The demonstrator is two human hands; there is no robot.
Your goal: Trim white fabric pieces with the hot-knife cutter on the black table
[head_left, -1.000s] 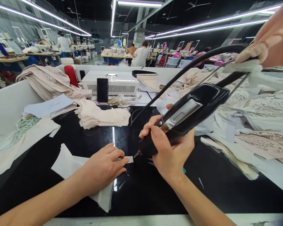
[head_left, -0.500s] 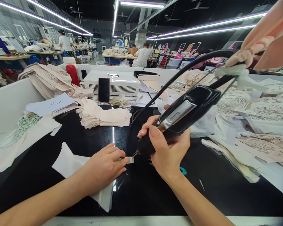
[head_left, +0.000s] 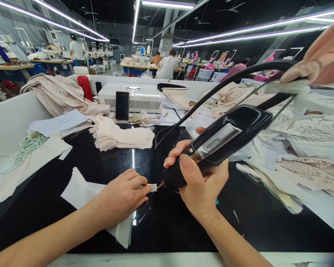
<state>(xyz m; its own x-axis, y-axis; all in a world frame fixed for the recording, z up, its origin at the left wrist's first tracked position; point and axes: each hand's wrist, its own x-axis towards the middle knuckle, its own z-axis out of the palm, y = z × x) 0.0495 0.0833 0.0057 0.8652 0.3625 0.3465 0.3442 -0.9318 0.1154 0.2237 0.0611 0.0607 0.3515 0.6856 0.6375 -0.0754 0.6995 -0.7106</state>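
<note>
My left hand (head_left: 128,196) presses down on a white fabric piece (head_left: 82,191) lying on the black worktop. Its fingers are close together, and a narrow strip end (head_left: 154,187) of the fabric shows past the fingertips. In my right hand (head_left: 202,185) is a black corded hot knife (head_left: 219,137) with a silver plate on its side, held tilted. The thin metal tip (head_left: 161,184) of this tool meets the end of the strip, or is very near it. Part of something teal (head_left: 217,202) shows beside my right wrist.
A stack of cream fabric pieces (head_left: 121,135) lies ahead, before a phone (head_left: 122,105) and a white vented box (head_left: 147,98). Lace pieces (head_left: 314,167) are heaped at right. The black cord (head_left: 228,79) arches to a blurred pinkish shape at upper right. Papers (head_left: 58,122) lie left.
My right hand and the hot knife have shifted slightly right, and the tool leans over more. The cord and pinkish shape also sit farther right. My left hand stays in place on the fabric.
</note>
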